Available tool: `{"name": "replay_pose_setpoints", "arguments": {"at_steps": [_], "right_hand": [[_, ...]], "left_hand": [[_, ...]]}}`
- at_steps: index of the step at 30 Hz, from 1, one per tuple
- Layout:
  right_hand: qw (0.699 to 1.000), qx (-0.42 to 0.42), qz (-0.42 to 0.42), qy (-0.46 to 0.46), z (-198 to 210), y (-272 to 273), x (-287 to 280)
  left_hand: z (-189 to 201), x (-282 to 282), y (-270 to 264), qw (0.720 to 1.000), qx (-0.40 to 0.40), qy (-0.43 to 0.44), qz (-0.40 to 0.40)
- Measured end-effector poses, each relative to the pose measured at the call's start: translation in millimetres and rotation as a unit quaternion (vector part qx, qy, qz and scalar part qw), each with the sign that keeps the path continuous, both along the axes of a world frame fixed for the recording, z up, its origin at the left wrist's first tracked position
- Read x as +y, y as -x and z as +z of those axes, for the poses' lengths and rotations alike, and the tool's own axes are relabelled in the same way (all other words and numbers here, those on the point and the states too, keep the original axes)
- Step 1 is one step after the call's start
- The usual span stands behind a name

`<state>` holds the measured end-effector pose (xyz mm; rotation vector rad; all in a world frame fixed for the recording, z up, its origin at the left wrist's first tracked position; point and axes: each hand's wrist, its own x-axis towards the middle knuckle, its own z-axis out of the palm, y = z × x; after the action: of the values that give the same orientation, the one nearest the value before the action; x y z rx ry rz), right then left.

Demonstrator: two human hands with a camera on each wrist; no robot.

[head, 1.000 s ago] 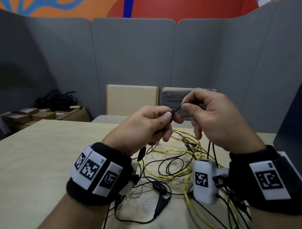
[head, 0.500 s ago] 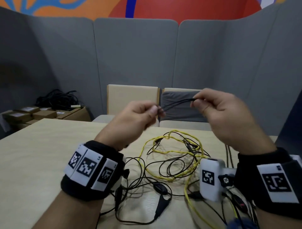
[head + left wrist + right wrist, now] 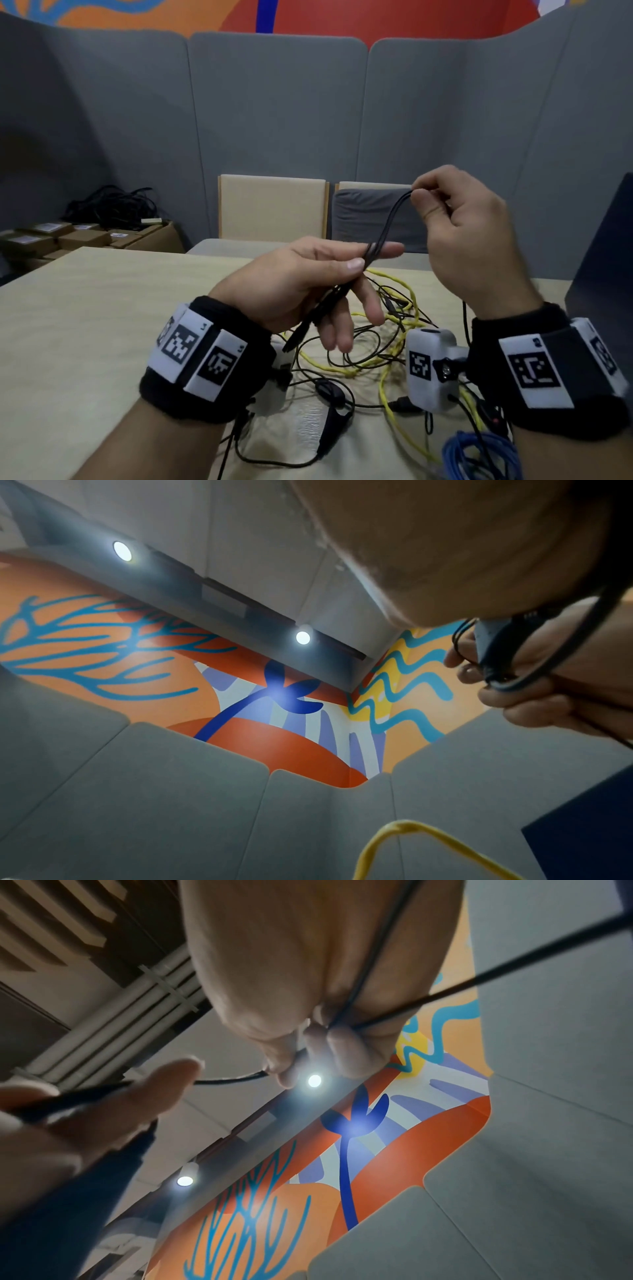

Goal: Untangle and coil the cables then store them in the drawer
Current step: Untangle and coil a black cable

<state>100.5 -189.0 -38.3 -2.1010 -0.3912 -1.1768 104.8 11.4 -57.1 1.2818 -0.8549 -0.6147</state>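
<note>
A thin black cable (image 3: 385,228), doubled into several strands, is stretched in the air between both hands. My left hand (image 3: 370,257) is palm-up and pinches the strands between thumb and index finger, with the other fingers spread downward. The cable's plug end (image 3: 301,334) hangs below this hand. Higher and to the right, my right hand (image 3: 416,195) pinches the folded end of the cable. In the right wrist view the black cable (image 3: 236,1080) leaves its fingertips (image 3: 291,1069). A tangle of yellow cable (image 3: 412,310) and black cables (image 3: 342,363) lies on the table (image 3: 85,325) under the hands.
A blue cable (image 3: 479,452) lies at the near right. A dark panel (image 3: 603,284) stands at the table's right edge. Two chairs (image 3: 270,205) stand behind the table. Cardboard boxes (image 3: 85,236) with a heap of black cables sit at the far left.
The hands have drawn apart. My right hand rose up and right with the cable's fold. My left hand turned palm-up, spread its fingers and dropped lower.
</note>
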Motion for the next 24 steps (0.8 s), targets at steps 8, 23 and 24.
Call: {"name": "replay_pose_setpoints", "arguments": {"at_steps": [8,23,24], "right_hand": [[0.998,0.054,0.017,0.013,-8,-2,10],[0.924,0.298,0.118,0.210,-13,9,31],[0.924,0.295,0.116,0.213,-12,11,30]], "left_hand": [[6,-4,5,0.966,0.033,0.243,-0.083],[6,-11,-16,0.869,0.004,0.387,0.309],[4,-12,-17,0.872,-0.019,0.364,0.326]]}}
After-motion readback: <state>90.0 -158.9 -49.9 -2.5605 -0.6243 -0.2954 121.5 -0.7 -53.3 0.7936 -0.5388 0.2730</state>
